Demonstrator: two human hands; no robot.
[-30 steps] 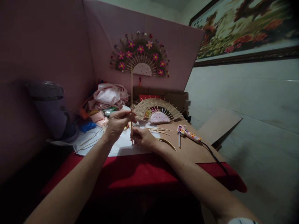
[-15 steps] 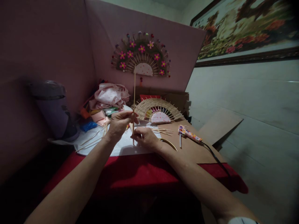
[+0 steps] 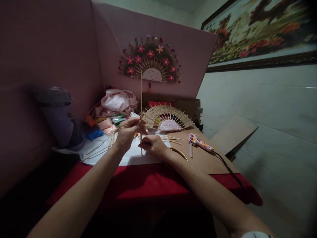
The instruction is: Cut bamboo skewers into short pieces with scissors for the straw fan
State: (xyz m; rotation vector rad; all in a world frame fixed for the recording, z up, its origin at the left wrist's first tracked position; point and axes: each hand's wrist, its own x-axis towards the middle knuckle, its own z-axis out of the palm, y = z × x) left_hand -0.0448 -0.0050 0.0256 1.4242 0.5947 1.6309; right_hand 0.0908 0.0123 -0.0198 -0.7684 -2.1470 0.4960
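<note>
A thin wooden stick (image 3: 141, 94) stands upright over the white sheet (image 3: 128, 159), pinched by both hands. My left hand (image 3: 127, 131) grips it around the middle, thumb and fingers closed. Lower down, my right hand (image 3: 155, 145) holds it near its bottom end. Whether it is one stick or several pressed together I cannot tell. Behind the hands rests a half-round fan (image 3: 170, 112) of woven straw-coloured cord on sticks, with a pink dotted centre. Loose sticks (image 3: 174, 139) lie to the right of my right hand, and more sticks (image 3: 99, 150) lie to the left.
A flowered glue gun (image 3: 201, 142) with a black cord lies on the brown board (image 3: 208, 165) at right. Pink cloth (image 3: 119, 101), small bags and a purple bottle-like container (image 3: 58, 119) stand at left. A flower-decorated fan (image 3: 150, 59) hangs on the pink panel. Red cloth (image 3: 148, 181) covers the front edge.
The stick has tilted very slightly, its top end shifting a little to the left. Both hands keep their hold on it in nearly the same place.
</note>
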